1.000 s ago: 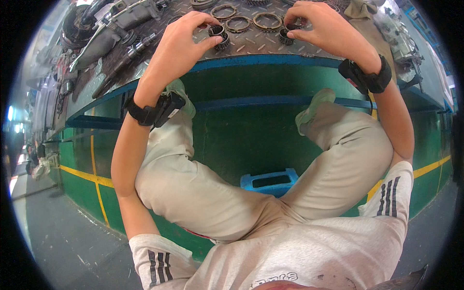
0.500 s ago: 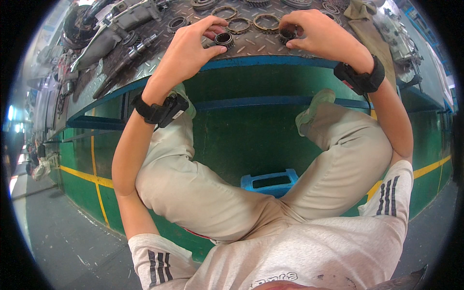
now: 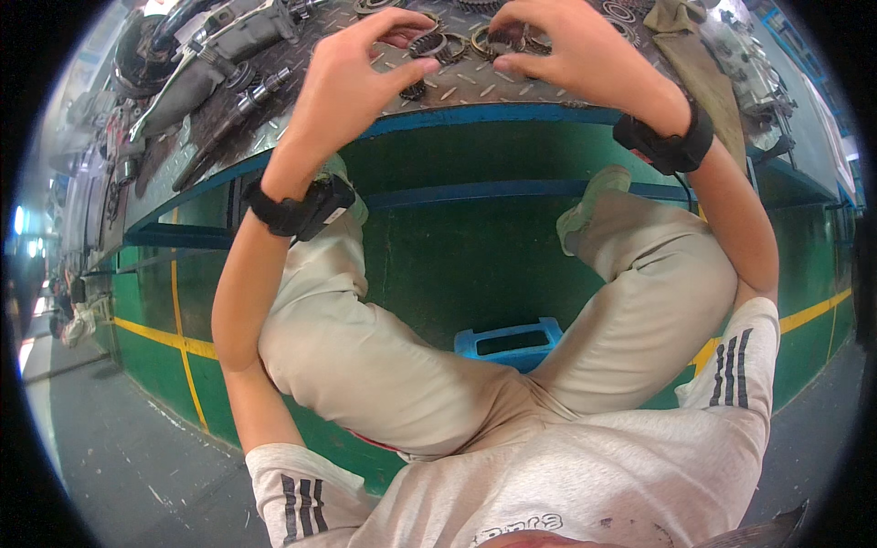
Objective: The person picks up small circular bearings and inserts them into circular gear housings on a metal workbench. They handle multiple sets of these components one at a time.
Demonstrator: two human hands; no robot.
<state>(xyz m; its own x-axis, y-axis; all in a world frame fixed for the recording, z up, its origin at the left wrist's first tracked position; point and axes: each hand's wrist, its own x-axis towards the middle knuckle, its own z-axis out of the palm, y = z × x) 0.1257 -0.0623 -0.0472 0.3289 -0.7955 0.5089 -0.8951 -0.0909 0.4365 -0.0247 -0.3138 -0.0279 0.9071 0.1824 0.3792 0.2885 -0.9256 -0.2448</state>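
Note:
My left hand reaches over the near edge of the metal bench, thumb and fingers curled round a dark toothed ring. Just beneath that thumb a small dark gear stands on the bench, partly covered. To the right, my right hand is bent palm inward with its thumb and fingers closed at a brass-coloured ring. Dark metal shows between those fingers, but most of it is hidden. The two hands face each other with a narrow gap between their fingertips.
Along the left of the bench lie a grey metal housing and a long shaft. A folded olive cloth rests at the right. Flat rings lie farther back. A blue plastic stool is below me.
Both hands have moved farther over the bench, the right one also leftward. My left hand has left the small gear and now grips a ring beyond it.

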